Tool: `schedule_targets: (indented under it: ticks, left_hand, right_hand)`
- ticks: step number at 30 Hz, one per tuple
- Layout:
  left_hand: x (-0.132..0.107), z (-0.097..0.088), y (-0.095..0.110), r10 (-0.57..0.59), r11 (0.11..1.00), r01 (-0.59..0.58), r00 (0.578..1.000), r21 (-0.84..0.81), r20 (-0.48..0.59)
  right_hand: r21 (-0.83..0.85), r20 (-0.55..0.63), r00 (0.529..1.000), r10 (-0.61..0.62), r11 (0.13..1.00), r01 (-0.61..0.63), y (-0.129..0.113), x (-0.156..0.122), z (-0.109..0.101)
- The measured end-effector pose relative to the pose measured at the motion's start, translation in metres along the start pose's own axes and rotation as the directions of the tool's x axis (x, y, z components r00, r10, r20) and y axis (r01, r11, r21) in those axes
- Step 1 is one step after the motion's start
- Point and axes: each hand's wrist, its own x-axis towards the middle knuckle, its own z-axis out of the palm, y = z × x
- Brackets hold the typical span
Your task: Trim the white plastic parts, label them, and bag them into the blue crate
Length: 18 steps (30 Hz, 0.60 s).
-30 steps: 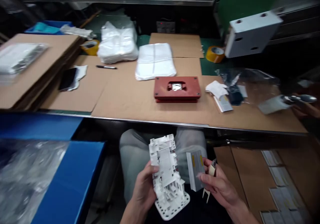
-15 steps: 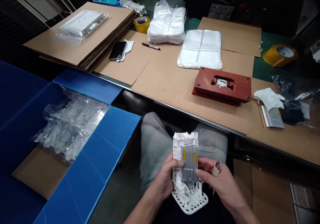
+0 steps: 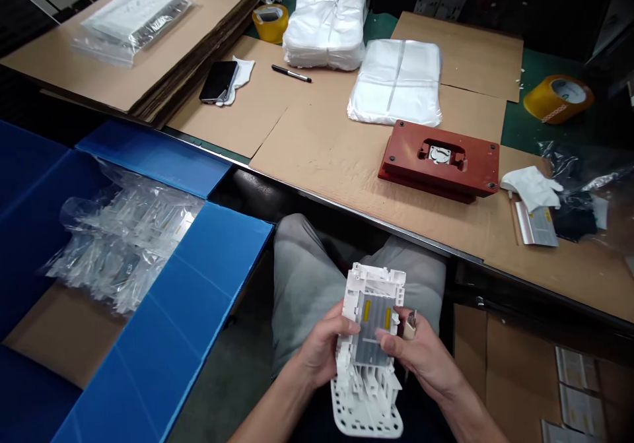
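- Left hand (image 3: 324, 347) wrapped around the long side of a white plastic frame (image 3: 369, 390), its fingers closed behind the frame and its thumb pressed on the front.
- Right hand (image 3: 421, 357) had its fingers curled together, pinching a small tan piece (image 3: 409, 327) with a metal tip, while its thumb pressed on a grey panel (image 3: 374, 340) with two yellow strips.
- Grey panel sat inside the frame's upper part, and the frame's holed white base pointed down toward the person's body.
- White plastic frame was held in both hands above the lap, in front of grey trousers (image 3: 307, 278) and below the table edge.
- Blue plastic box (image 3: 218, 251) stood at the person's left with its flaps open, and clear bags of white parts (image 3: 123, 238) lay inside it.
- Brown cardboard (image 3: 307, 159) covered the table, with a red metal block (image 3: 438, 159) lying on it and a small metal insert set in the block's centre.
- White cloth (image 3: 532, 187) lay right of the block, partly over a silver packet (image 3: 535, 226), beside a crumpled dark bag (image 3: 574, 215).
- Flat white bags (image 3: 396, 83) and a tied bundle of white bags (image 3: 324, 27) lay beyond the block.
- Phone (image 3: 218, 81) rested on a white tissue (image 3: 242, 70), near a black marker (image 3: 291, 73).
- Yellow tape rolls (image 3: 558, 98) (image 3: 270, 22) sat at the far right and far left.
- Stacked cardboard (image 3: 123, 53) at the left carried a clear flat packet (image 3: 131, 24).
- Pale cards (image 3: 577, 390) lay on cardboard low at the right, below the table.
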Motion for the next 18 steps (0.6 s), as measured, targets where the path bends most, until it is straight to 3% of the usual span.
schedule_targets:
  ticks: [2,4,6,11,18]
  left_hand:
    - [-0.005,0.0,0.001,0.113,0.952,-0.083,0.99,0.295,-0.086]
    - [-0.009,0.0,-0.001,0.229,0.775,-0.085,0.961,0.627,-0.153]
    - [-0.011,0.002,-0.005,0.272,0.634,-0.036,0.946,0.773,-0.178]
    - [-0.01,0.001,-0.017,0.296,0.619,-0.056,0.941,0.784,-0.166]
    - [-0.005,-0.01,-0.026,0.29,0.636,-0.038,0.937,0.77,-0.193]
  right_hand:
    - [-0.084,-0.071,0.994,-0.079,0.994,0.073,0.003,0.001,0.003]
    - [-0.201,-0.097,0.986,-0.136,0.973,0.115,0.006,0.002,0.006]
    - [-0.288,-0.08,0.987,-0.139,0.951,0.11,0.007,0.001,0.007]
    - [-0.415,-0.044,0.995,-0.091,0.907,0.065,0.017,-0.005,0.0]
    - [-0.554,-0.091,0.972,-0.217,0.822,0.131,0.042,-0.003,-0.004]
